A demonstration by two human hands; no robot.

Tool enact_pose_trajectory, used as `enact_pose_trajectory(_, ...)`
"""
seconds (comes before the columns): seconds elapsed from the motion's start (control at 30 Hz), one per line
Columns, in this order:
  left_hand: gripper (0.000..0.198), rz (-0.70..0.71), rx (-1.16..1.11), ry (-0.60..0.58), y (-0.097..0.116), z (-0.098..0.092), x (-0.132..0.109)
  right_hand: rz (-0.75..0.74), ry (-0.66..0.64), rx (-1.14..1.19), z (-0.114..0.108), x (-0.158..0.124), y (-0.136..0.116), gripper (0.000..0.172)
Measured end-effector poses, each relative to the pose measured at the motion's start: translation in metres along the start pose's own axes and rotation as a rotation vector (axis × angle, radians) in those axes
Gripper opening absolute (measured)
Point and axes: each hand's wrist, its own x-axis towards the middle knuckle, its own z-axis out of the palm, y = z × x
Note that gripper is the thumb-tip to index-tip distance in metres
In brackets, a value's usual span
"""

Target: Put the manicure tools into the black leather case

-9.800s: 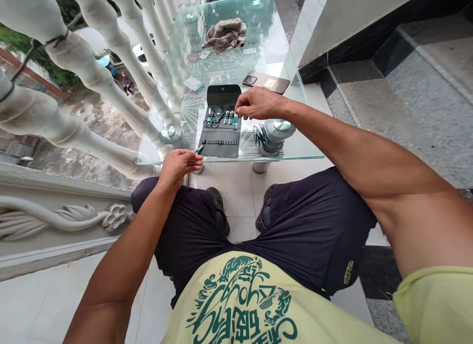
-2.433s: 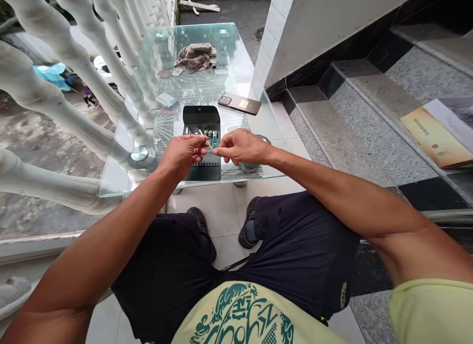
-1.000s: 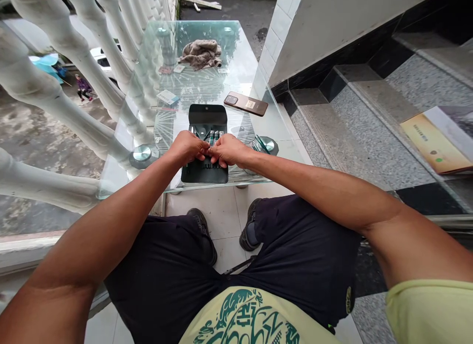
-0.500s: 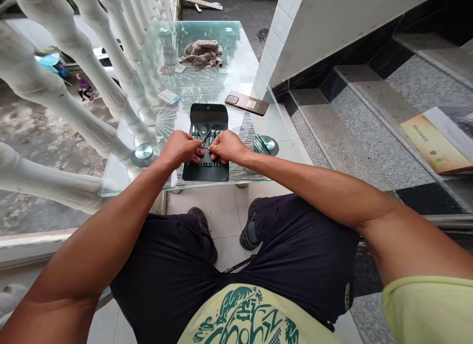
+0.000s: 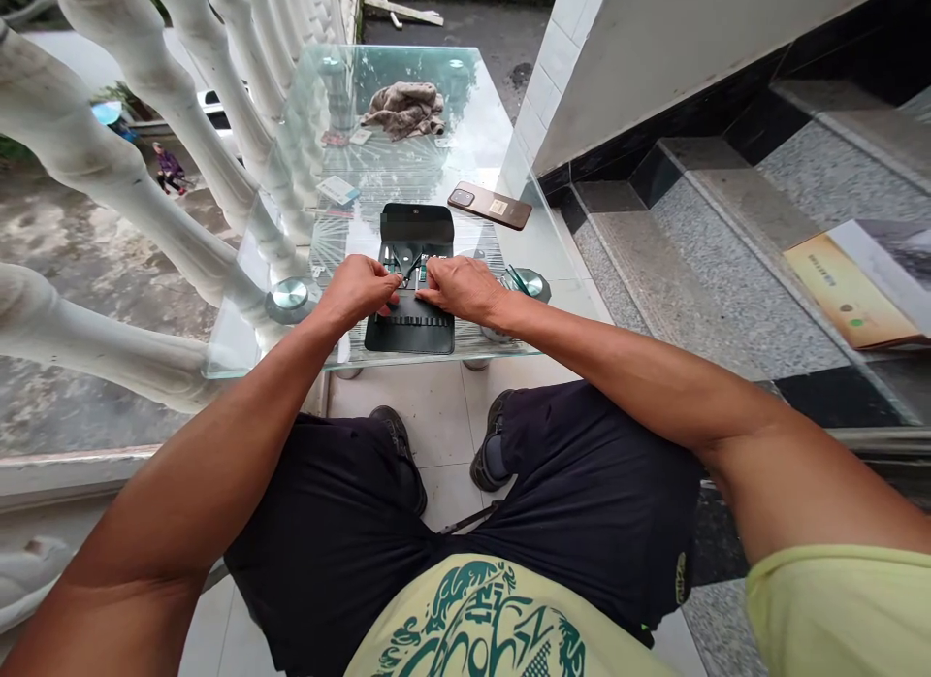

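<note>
A black manicure-kit case (image 5: 411, 320) lies open on the glass table (image 5: 465, 148), several green and steel tools held in its loops. My left hand (image 5: 356, 289) and my right hand (image 5: 462, 288) meet over the middle of the case, fingers pinched together. Between the fingertips a thin dark metal tool (image 5: 411, 267) pokes up; I cannot tell which hand grips it. A small pile of loose steel tools (image 5: 518, 277) lies just right of my right hand.
A brown phone (image 5: 490, 205) lies behind the case, a crumpled rag (image 5: 407, 109) at the table's far end, a small card (image 5: 337, 190) to the left. White balusters (image 5: 145, 202) run along the left; stone steps (image 5: 698, 260) rise on the right. My knees sit under the table's near edge.
Both hands, which held a thin tool in the air 2.4 s ago, have come down onto the case and stay pinched over its middle; in the last half second they barely move.
</note>
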Motion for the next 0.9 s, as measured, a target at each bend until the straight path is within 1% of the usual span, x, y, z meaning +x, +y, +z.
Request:
enact_pose_trajectory(0.13, 0.029, 0.020, 0.045, -0.012, -0.001, 0.001, -0.002, -0.009, -0.003, -0.053, 0.001, 0.004, -0.001, 0.024)
enact_pose_trajectory(0.27, 0.030, 0.024, 0.054, -0.015, -0.001, 0.002, -0.002, 0.017, -0.001, -0.037, 0.000, 0.006, -0.001, 0.025)
enact_pose_trajectory(0.4, 0.028, 0.017, 0.042, -0.016, -0.003, 0.004, 0.000, 0.071, -0.007, 0.026, 0.000, 0.008, -0.003, 0.022)
enact_pose_trajectory(0.63, 0.030, 0.008, 0.118, -0.006, -0.005, 0.008, 0.002, 0.192, -0.008, 0.140, 0.005, 0.016, -0.009, 0.018)
enact_pose_trajectory(0.77, 0.029, 0.008, 0.116, -0.009, -0.004, 0.008, 0.001, 0.188, 0.000, 0.154, 0.006, 0.017, -0.009, 0.016)
enact_pose_trajectory(0.9, 0.031, 0.009, 0.103, -0.011, -0.005, 0.008, 0.002, 0.176, 0.002, 0.162, 0.009, 0.017, -0.006, 0.020)
